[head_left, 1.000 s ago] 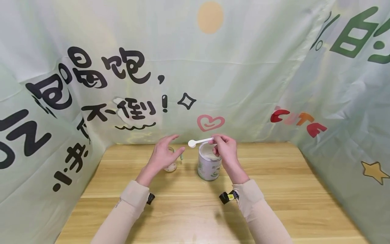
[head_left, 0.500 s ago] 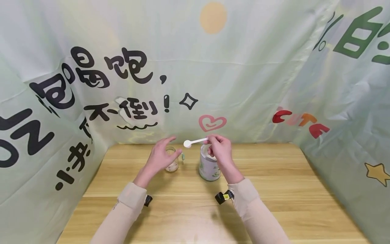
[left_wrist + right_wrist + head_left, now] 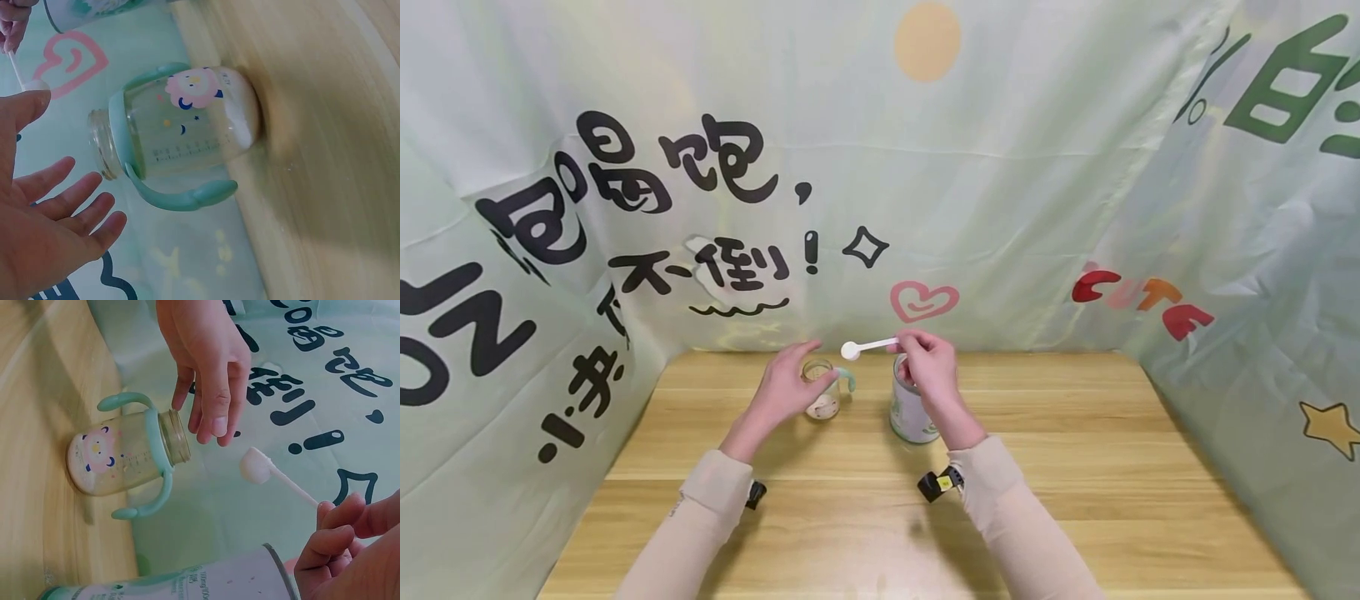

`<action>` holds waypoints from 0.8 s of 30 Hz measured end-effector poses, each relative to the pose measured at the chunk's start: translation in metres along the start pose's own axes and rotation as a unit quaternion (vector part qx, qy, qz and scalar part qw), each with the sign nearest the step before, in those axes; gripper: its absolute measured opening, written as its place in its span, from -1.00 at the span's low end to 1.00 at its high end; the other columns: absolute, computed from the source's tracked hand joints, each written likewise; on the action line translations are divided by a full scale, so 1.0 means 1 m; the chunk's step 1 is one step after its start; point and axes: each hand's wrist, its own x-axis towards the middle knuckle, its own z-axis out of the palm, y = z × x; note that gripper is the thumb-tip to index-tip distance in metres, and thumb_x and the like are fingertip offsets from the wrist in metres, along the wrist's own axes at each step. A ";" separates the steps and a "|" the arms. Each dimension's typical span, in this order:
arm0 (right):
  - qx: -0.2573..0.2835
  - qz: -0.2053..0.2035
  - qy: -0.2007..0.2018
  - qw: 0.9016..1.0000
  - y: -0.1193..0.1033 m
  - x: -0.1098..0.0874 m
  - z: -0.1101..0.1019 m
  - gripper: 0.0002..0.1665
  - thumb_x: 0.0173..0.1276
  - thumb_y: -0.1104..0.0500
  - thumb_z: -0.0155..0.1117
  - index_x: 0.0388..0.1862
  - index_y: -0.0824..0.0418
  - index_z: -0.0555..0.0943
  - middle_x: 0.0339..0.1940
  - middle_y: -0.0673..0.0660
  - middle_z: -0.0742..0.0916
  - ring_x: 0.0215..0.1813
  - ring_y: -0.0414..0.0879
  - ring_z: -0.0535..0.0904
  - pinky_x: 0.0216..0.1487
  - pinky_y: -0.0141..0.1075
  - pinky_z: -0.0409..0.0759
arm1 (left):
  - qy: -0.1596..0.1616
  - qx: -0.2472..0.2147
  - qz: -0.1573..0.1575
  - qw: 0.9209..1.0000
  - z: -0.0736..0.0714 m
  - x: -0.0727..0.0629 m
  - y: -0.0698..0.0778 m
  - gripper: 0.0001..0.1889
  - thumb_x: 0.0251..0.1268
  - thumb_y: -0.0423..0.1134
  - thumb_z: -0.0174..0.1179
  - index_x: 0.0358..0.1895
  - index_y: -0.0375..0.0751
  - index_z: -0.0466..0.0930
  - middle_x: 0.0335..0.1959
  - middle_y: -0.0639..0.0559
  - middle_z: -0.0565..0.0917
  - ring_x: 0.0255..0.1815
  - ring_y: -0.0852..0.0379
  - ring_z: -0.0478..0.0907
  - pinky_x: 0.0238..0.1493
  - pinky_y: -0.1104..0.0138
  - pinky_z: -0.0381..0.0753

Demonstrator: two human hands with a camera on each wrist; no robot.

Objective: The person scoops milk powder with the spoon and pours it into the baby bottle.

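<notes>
A white measuring scoop (image 3: 872, 344) is held level by its handle, pinched in my right hand (image 3: 929, 367). Its bowl (image 3: 255, 466) points left; whether powder fills it is hard to tell, white on white. Below that hand stands a pale formula can (image 3: 912, 415), its top partly covered by the hand. To the left, an open-necked baby bottle (image 3: 178, 125) with mint-green handles stands upright on the table. White powder (image 3: 240, 109) lies at its bottom. My left hand (image 3: 784, 385) hovers beside the bottle's neck, fingers spread and relaxed, holding nothing.
The wooden table (image 3: 880, 517) ends at a printed fabric backdrop (image 3: 1000, 208) close behind the bottle and can. Fabric sides rise at left and right. A black wrist camera (image 3: 934, 485) sits under the right forearm.
My right hand has carried the scoop leftward, from over the can toward the bottle. The left hand has shifted slightly left and stays beside the bottle, which now shows more.
</notes>
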 end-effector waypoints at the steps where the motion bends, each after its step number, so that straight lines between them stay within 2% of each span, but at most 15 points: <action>1: 0.000 0.003 -0.001 1.000 0.000 0.000 0.001 -0.77 0.49 0.24 0.24 -0.03 0.32 0.76 -0.35 0.15 0.83 -0.72 -0.27 0.42 -0.65 -0.49 0.32 | -0.001 -0.001 -0.001 1.000 0.000 0.000 -0.001 -0.30 0.36 0.01 0.42 0.46 -0.28 0.48 0.45 -0.25 0.57 0.51 -0.33 0.43 0.57 -0.23 0.33; 8: 0.014 0.010 -0.010 1.000 0.005 -0.002 0.007 -0.78 0.51 0.23 0.25 -0.06 0.30 0.78 -0.42 0.08 0.81 -0.73 -0.25 0.41 -0.67 -0.47 0.26 | -0.006 0.002 -0.007 1.000 -0.002 -0.004 -0.005 -0.29 0.36 0.04 0.41 0.46 -0.27 0.48 0.47 -0.29 0.53 0.53 -0.36 0.40 0.58 -0.23 0.33; 12: -0.001 0.006 -0.016 1.000 0.007 -0.002 0.011 -0.78 0.52 0.21 0.26 -0.06 0.28 0.78 -0.35 0.17 0.83 -0.72 -0.24 0.42 -0.65 -0.47 0.30 | -0.006 0.007 -0.004 1.000 -0.001 -0.005 -0.008 -0.29 0.35 0.04 0.41 0.45 -0.27 0.49 0.47 -0.32 0.53 0.53 -0.37 0.40 0.58 -0.22 0.33; 16: -0.014 0.004 -0.021 1.000 0.008 -0.003 0.015 -0.77 0.53 0.19 0.27 -0.05 0.27 0.79 -0.33 0.16 0.84 -0.71 -0.24 0.43 -0.63 -0.46 0.34 | -0.005 0.007 -0.002 1.000 0.000 -0.008 -0.009 -0.32 0.35 0.01 0.42 0.45 -0.24 0.51 0.44 -0.33 0.56 0.50 -0.37 0.44 0.55 -0.24 0.37; 24: -0.017 -0.009 -0.034 0.999 0.009 -0.005 0.022 -0.76 0.53 0.18 0.30 -0.01 0.27 0.80 -0.38 0.08 0.83 -0.72 -0.24 0.44 -0.64 -0.47 0.33 | 0.000 0.008 -0.003 1.000 0.002 -0.013 -0.014 -0.29 0.33 -0.01 0.44 0.42 -0.36 0.50 0.37 -0.37 0.59 0.41 -0.37 0.51 0.48 -0.22 0.46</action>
